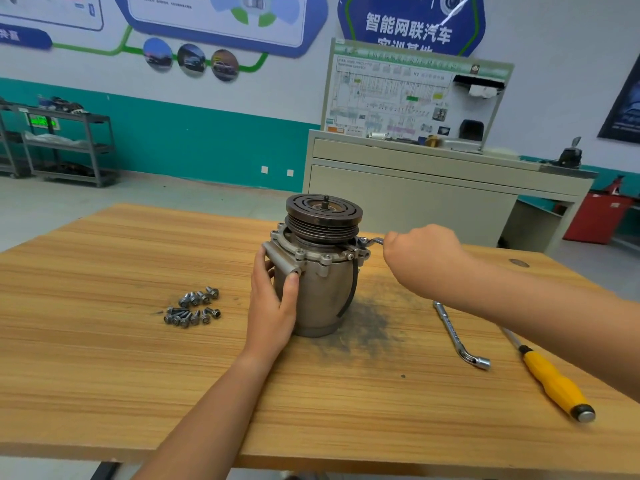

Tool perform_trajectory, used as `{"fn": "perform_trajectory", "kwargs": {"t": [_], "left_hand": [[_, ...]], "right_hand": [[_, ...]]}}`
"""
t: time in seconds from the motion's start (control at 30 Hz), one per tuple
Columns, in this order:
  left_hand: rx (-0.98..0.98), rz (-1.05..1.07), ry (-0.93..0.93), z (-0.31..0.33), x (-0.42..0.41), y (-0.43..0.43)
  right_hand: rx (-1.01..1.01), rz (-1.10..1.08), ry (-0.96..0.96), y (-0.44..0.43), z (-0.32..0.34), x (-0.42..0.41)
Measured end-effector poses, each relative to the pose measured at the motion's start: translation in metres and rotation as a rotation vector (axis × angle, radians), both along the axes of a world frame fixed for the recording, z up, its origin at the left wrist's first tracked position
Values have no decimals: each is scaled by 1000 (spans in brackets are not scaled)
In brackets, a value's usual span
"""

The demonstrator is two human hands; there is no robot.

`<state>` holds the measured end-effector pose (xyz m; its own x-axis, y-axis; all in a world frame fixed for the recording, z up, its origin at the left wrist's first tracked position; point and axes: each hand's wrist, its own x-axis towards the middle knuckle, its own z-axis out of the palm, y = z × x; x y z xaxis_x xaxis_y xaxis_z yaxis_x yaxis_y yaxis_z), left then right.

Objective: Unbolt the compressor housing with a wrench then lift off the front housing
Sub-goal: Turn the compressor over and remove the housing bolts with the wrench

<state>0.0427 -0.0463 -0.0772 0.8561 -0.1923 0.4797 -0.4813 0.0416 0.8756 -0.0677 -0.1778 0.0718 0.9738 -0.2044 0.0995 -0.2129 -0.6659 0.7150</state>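
Observation:
A grey metal compressor (320, 292) stands upright on the wooden table (138, 358), its dark pulley (323, 211) on top. The front housing flange (308, 252) with bolt heads sits just under the pulley. My left hand (273, 303) grips the compressor's left side, thumb on a cylindrical boss. My right hand (420, 252) grips a silver wrench (372, 241) whose head sits on a bolt at the flange's right edge. A black band (351, 292) hangs down the right side of the body.
Several loose bolts (194, 306) lie left of the compressor. An L-shaped socket wrench (459, 336) and a yellow-handled screwdriver (550, 379) lie at the right. A dark grease smear (372, 327) marks the table. A cabinet with a display board (415, 174) stands behind.

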Motion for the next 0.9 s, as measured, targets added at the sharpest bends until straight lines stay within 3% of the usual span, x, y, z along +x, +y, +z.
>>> {"fn": "perform_trajectory", "kwargs": {"t": [0.27, 0.37, 0.73, 0.8, 0.9], "left_hand": [[-4, 18, 1, -2, 3, -4], [-5, 27, -6, -2, 3, -5], [-1, 46, -18, 1, 4, -5], [8, 49, -16, 0, 4, -4], [13, 47, -17, 0, 4, -4]], "right_hand": [[-109, 3, 74, -9, 9, 6], [-99, 4, 17, -24, 5, 20], [172, 468, -278, -69, -10, 70], [280, 509, -447, -74, -6, 58], [584, 368, -761, -75, 0, 33]]}}
